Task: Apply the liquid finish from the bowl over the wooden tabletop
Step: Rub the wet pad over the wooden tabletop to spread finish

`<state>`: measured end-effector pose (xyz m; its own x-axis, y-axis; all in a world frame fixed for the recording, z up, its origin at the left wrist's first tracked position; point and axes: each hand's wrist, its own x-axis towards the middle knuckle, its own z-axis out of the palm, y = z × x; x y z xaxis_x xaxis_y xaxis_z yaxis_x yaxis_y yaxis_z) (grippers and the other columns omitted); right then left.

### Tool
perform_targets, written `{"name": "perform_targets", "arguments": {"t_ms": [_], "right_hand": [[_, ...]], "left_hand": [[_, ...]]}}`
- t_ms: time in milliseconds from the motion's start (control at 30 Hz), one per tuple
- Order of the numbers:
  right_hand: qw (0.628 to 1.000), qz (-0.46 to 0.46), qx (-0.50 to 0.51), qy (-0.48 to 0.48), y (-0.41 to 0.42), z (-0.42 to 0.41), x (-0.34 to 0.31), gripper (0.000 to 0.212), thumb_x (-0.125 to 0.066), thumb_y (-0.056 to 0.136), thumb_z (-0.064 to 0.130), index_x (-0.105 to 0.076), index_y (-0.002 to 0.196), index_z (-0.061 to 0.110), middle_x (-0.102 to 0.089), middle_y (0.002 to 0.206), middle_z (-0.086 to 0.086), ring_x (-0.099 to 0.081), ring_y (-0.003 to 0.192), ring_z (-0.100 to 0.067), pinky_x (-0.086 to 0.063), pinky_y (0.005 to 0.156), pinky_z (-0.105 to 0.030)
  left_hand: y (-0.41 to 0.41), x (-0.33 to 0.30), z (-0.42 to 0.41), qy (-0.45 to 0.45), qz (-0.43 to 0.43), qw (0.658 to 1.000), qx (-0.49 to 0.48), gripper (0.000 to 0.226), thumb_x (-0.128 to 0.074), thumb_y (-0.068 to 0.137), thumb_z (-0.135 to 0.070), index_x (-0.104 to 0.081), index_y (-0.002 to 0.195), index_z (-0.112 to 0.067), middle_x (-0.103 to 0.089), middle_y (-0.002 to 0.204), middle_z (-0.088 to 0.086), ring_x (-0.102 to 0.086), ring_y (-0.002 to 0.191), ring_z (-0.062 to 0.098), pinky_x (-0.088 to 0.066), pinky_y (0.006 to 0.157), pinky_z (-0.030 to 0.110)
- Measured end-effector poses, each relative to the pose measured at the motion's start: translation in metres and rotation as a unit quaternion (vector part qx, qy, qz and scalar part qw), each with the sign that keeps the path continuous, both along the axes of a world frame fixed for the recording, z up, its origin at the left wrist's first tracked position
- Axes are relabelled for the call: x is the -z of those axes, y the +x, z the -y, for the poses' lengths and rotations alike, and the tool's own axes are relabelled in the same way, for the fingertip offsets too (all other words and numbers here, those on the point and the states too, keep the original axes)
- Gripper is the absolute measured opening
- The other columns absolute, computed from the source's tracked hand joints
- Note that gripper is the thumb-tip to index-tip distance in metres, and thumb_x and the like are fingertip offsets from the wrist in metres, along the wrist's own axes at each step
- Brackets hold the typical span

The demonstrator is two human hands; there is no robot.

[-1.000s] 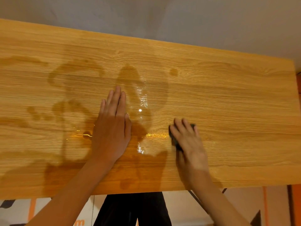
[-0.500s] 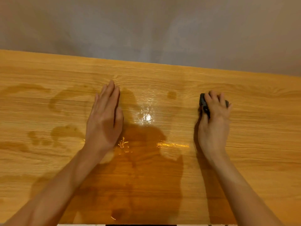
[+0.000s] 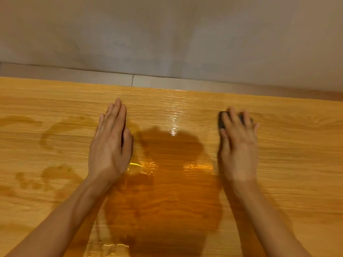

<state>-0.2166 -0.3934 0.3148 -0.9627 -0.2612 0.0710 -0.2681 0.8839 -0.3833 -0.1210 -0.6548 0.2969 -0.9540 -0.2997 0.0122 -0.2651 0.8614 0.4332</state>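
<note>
Right hand (image 3: 238, 145) pressed over a small dark applicator pad (image 3: 222, 121), fingers spread and curved down across its top, only the pad's left edge and a sliver between the fingers showing; grip clamped on the pad, flat against the pale grained wooden surface (image 3: 297, 154), a little short of its far edge. Blurred enough that the exact finger hold is hard to read. To the left of that grip, just beside the wrist and forearm, a broad dark amber patch of wet liquid finish (image 3: 167, 191), glossy with highlights, running from near the far edge back toward the near edge. Beyond the patch, the left hand (image 3: 110, 143), flat on the wood with fingers straight and close together, palm down, holding nothing, seemingly bracing. Further left again, thinner dried-looking smears and rings of finish (image 3: 55, 134). To the right of the pad, bare unwetted wood stretching out of view. Bowl of finish not in view. Judged from this layout: wet area lying left of the pad, dry area right, so the pad-holding hand the nearer one to the uncoated stretch; likely next stroke a sweep along the grain, which runs left to right, drawing finish from the pool toward the dry side. Most of the visible top apparently not yet evenly covered.
</note>
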Motion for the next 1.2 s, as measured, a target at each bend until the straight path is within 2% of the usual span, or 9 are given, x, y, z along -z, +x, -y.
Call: {"name": "perform_targets", "arguments": {"t_ms": [133,300,467,600,800,900,1000,1100,1200], "right_hand": [[0.996,-0.048,0.014,0.069,-0.004,0.052,0.011,0.049,-0.047,0.093,0.009,-0.045,0.142,0.011,-0.039,0.152,-0.009,-0.03,0.142,-0.034,-0.018,0.117,-0.052],[0.979,0.018,-0.131,0.154,0.007,0.146,0.089,0.07,-0.05,0.096,0.029,-0.012,0.155,0.027,0.003,0.163,-0.002,0.004,0.15,-0.027,-0.007,0.12,-0.053],[0.987,-0.06,-0.131,0.074,-0.028,0.055,0.002,0.059,-0.064,0.084,0.004,-0.044,0.139,0.015,-0.039,0.151,-0.007,-0.03,0.142,-0.032,-0.023,0.117,-0.049],[0.998,-0.022,0.035,0.047,-0.036,0.031,0.003,0.046,-0.044,0.102,0.013,-0.038,0.147,0.009,-0.03,0.156,-0.007,-0.019,0.147,-0.026,-0.007,0.122,-0.043],[0.99,-0.048,-0.131,0.01,-0.018,0.158,0.018,0.05,-0.053,0.092,0.006,-0.045,0.142,0.009,-0.038,0.152,-0.01,-0.03,0.143,-0.03,-0.011,0.116,-0.044],[0.979,0.003,-0.191,-0.076,-0.032,0.121,0.015,0.038,-0.058,0.093,0.015,-0.056,0.131,0.016,-0.049,0.14,-0.002,-0.042,0.132,-0.013,-0.035,0.113,-0.041],[0.994,-0.026,-0.072,-0.073,-0.057,0.049,0.002,0.023,-0.052,0.099,0.031,-0.059,0.119,0.022,-0.05,0.11,0.018,-0.045,0.102,0.009,-0.04,0.093,-0.021],[0.998,-0.041,-0.029,-0.043,-0.066,0.034,0.004,0.031,-0.042,0.103,0.023,-0.057,0.127,0.009,-0.052,0.119,-0.004,-0.045,0.109,-0.012,-0.036,0.105,-0.029],[0.998,-0.063,-0.023,0.017,-0.069,0.082,0.005,0.027,-0.038,0.103,0.019,-0.062,0.107,0.009,-0.057,0.101,-0.009,-0.047,0.092,-0.026,-0.037,0.089,-0.036]], "left_hand": [[0.0,0.0,0.001,0.009,-0.002,1.0,0.003,0.056,-0.032,0.105,-0.023,-0.025,0.157,-0.005,-0.018,0.167,0.006,-0.011,0.156,0.016,-0.01,0.127,0.037],[-0.003,-0.002,0.001,-0.003,0.02,1.0,-0.02,0.057,-0.029,0.104,-0.026,-0.022,0.159,-0.011,-0.015,0.167,-0.001,-0.008,0.155,0.009,-0.006,0.127,0.031],[-0.002,0.001,0.002,0.003,0.012,1.0,-0.013,0.056,-0.029,0.104,-0.025,-0.024,0.157,-0.007,-0.016,0.167,0.001,-0.009,0.156,0.012,-0.005,0.127,0.028],[-0.003,0.002,0.002,0.012,-0.009,1.0,-0.01,0.056,-0.033,0.103,-0.021,-0.028,0.156,-0.004,-0.021,0.166,0.006,-0.014,0.155,0.018,-0.007,0.127,0.032],[-0.002,0.0,0.003,0.014,-0.005,1.0,-0.014,0.056,-0.033,0.103,-0.021,-0.027,0.157,-0.006,-0.019,0.166,0.004,-0.011,0.156,0.015,-0.01,0.127,0.036],[-0.002,-0.001,0.002,0.016,-0.016,1.0,-0.013,0.056,-0.035,0.103,-0.018,-0.028,0.156,-0.006,-0.021,0.166,0.005,-0.013,0.155,0.016,-0.011,0.127,0.035],[-0.002,0.0,0.002,0.027,-0.018,0.999,-0.019,0.056,-0.037,0.102,-0.017,-0.029,0.156,-0.005,-0.021,0.165,0.005,-0.013,0.155,0.017,-0.01,0.127,0.033],[-0.004,0.001,0.002,0.031,-0.025,0.999,-0.025,0.055,-0.037,0.101,-0.017,-0.033,0.154,-0.005,-0.023,0.165,0.005,-0.016,0.155,0.019,-0.011,0.127,0.035],[-0.004,0.0,0.002,0.034,-0.025,0.999,-0.028,0.055,-0.038,0.101,-0.017,-0.033,0.154,-0.004,-0.024,0.165,0.006,-0.016,0.155,0.019,-0.012,0.127,0.036]]}}
